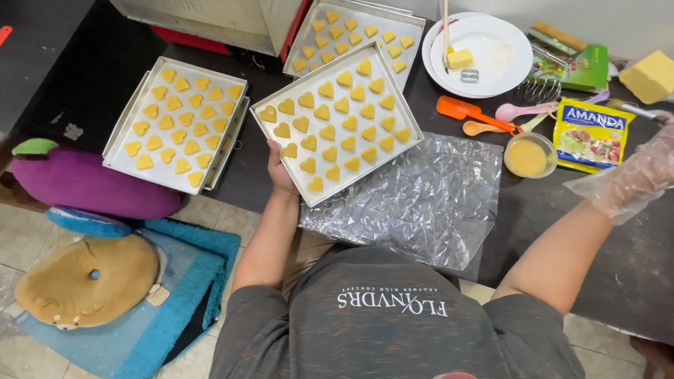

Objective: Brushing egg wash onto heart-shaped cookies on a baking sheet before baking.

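Left hand (281, 168) grips near corner of tray (411, 137) of heart cookies, frame centre, over foil sheet (435, 203) on worktop (618, 267) — tray being shifted, needs level carry. Gloved right hand (635, 175) at right edge — fingers' closure unclear.

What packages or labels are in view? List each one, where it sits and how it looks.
Sachet: far right on the dark table, beside the small bowl of yellow mix; flat, yellow and green with a food picture.
Green packet: behind it, right of the white plate; flat, green, clear-wrapped.
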